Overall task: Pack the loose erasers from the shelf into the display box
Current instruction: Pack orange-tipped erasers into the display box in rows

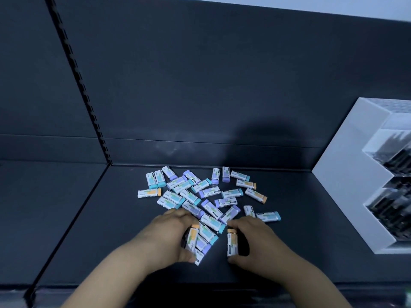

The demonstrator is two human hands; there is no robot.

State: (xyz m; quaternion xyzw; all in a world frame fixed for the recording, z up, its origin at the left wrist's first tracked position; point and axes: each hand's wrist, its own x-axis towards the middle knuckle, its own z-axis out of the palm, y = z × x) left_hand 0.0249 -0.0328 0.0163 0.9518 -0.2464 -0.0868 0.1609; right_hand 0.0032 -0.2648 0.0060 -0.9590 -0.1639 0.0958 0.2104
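Note:
Several loose erasers (206,193) in white sleeves with teal, purple or orange ends lie scattered on the dark shelf (93,230). My left hand (171,236) grips an orange-tipped eraser (192,237) at the near edge of the pile, touching two erasers beside it. My right hand (251,238) pinches another orange-tipped eraser (232,242) between thumb and fingers, standing on its long edge. A white stepped display box (347,181) stands at the right, its tiers holding dark items that are blurred.
The shelf's dark back panel (222,85) rises behind the pile. A slotted upright (77,85) runs diagonally at the left. The shelf's front lip (200,287) is just under my forearms.

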